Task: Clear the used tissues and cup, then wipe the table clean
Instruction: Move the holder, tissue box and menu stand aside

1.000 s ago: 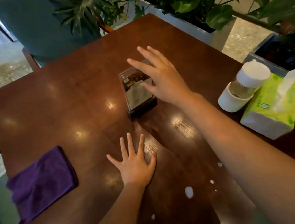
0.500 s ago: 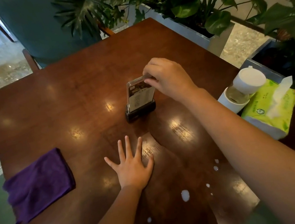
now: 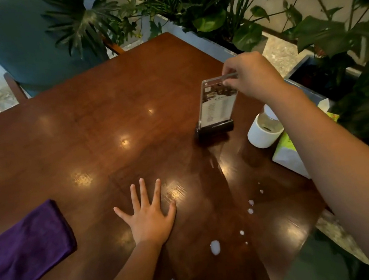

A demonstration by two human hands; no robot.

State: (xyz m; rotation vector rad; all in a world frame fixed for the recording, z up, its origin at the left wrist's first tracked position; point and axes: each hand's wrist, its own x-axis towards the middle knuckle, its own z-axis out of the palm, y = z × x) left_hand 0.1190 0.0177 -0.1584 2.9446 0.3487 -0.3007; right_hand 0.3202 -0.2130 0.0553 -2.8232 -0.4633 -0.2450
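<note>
Right hand (image 3: 251,77), pinching the clear acrylic menu stand (image 3: 216,106) by its top edge, has shifted it beside the white cup (image 3: 262,136), freeing mid-desk for wiping; left hand (image 3: 150,218) stays flat, empty, purple cloth (image 3: 27,247) further left.

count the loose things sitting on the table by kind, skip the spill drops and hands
purple cloth: 1
acrylic sign stand: 1
white cup: 1
green tissue pack: 1
total: 4
</note>
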